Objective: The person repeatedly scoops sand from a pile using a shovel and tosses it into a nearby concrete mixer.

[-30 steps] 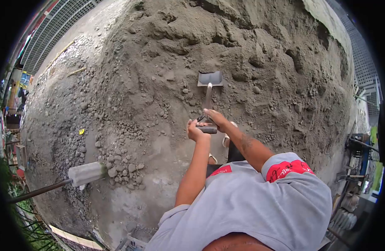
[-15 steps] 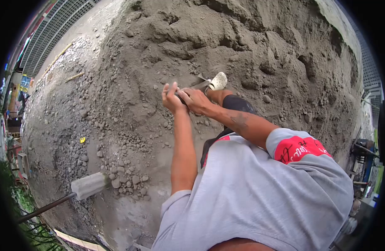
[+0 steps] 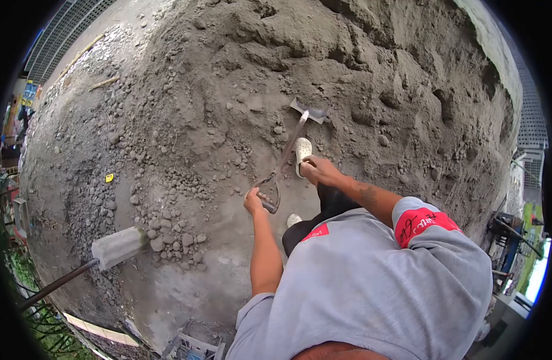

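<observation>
- The shovel (image 3: 292,139) slants in front of the body, its blade (image 3: 315,114) at the foot of the soil bank (image 3: 372,66) and its handle (image 3: 268,206) back toward the person; whether the blade bears on the ground or hangs just over it, I cannot tell;
- the left hand (image 3: 252,201) is wrapped on the grip at the shovel's near end; with that alone as support, the shovel could roll or swing if the blade caught on a buried stone, and the wrist would take the twist;
- the right hand (image 3: 319,171), its fingers curled, is just right of the shovel's shaft and looks apart from it; whether it holds anything I cannot tell; a lift made without it on the shaft could tip the blade and spill any soil there;
- one pale shoe (image 3: 303,150) stands right beside the shovel's shaft, just short of the blade; a slip or backward drag could bring the metal edge against the foot; the other shoe (image 3: 294,220) is nearer the body, to the right of the shovel's handle;
- loose stones (image 3: 174,240) lie left of the shovel's handle, with a concrete block (image 3: 120,247) farther left; a sideways step that way could turn an ankle or meet the block.
</observation>
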Available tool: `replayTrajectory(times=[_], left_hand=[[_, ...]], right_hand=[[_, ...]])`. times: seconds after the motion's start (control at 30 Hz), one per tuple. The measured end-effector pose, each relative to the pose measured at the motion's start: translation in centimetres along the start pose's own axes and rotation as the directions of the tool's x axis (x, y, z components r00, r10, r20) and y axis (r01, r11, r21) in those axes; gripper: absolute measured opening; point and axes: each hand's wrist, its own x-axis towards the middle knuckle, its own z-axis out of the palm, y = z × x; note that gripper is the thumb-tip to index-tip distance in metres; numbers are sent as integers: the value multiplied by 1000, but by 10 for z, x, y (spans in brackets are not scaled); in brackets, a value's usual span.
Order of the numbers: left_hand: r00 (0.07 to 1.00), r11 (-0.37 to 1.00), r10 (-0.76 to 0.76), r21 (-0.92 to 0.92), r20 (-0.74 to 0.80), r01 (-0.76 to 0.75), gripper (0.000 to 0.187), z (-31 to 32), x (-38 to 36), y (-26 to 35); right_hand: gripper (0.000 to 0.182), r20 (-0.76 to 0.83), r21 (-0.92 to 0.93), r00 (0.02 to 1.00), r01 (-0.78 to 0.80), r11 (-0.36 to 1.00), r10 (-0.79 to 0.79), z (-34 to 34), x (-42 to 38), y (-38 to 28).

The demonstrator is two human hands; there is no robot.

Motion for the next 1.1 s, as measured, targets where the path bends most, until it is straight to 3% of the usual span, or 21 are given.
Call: replayTrajectory(times=[0.1,0.17,0.2,0.27,0.3,0.33,0.37,0.4,0.43,0.53,0.57,0.67,0.77,0.87,0.93,1.0,1.03,1.1], left_hand=[[990,992,-13,125,-137,31,16,-47,41,-8],[978,978,65,207,-196,-23,19,-53,48,-8],[967,964,119,259,-225,-58,21,-40,40,-9],[884,938,255,322,-393,-128,26,2,5,3],[877,934,281,320,-389,-157,28,20,-7,8],[871,930,306,317,-384,-187,31,33,-17,13],[863,921,316,347,-395,-178,31,48,-30,20],[846,906,343,381,-409,-183,31,65,-43,26],[830,891,372,410,-415,-195,32,75,-46,30],[775,815,464,549,-429,-184,28,39,-21,15],[784,816,471,538,-405,-212,28,37,-9,15],[778,772,477,618,-408,-149,20,-23,-33,17],[800,755,512,608,-311,-247,11,-51,-39,27],[812,742,547,567,-204,-357,10,-89,-51,27],[808,726,573,544,-140,-420,9,-115,-62,23],[803,699,594,520,-43,-490,9,-136,-74,33],[833,742,552,478,-38,-470,10,-145,-90,40],[872,768,487,448,54,-457,12,-157,-116,56]], right_hand=[[50,-32,2,986,-163,987,163,-1,44,57],[57,10,-13,914,-407,914,407,-2,92,89],[57,21,0,912,-409,912,409,0,123,102],[65,115,136,827,-561,816,550,28,163,133],[59,112,140,786,-618,773,608,63,194,177],[59,132,151,778,-629,763,615,65,216,176],[50,187,478,642,-721,502,744,72,232,163],[42,292,718,496,-678,155,817,78,245,156],[28,410,853,474,-503,-142,779,82,255,158],[19,447,816,437,-556,-156,780,96,249,156],[15,344,793,330,-603,-83,879,79,247,121],[14,363,845,392,-521,-121,845,114,204,117],[14,320,923,545,-362,-127,775,124,192,120],[13,325,908,511,-405,-111,795,120,158,108],[12,322,924,546,-357,-133,773,121,122,92],[12,209,969,613,-232,-79,762,110,86,68],[11,196,980,626,-152,-129,754,117,74,64],[11,175,984,589,-115,-133,789,115,35,47]])
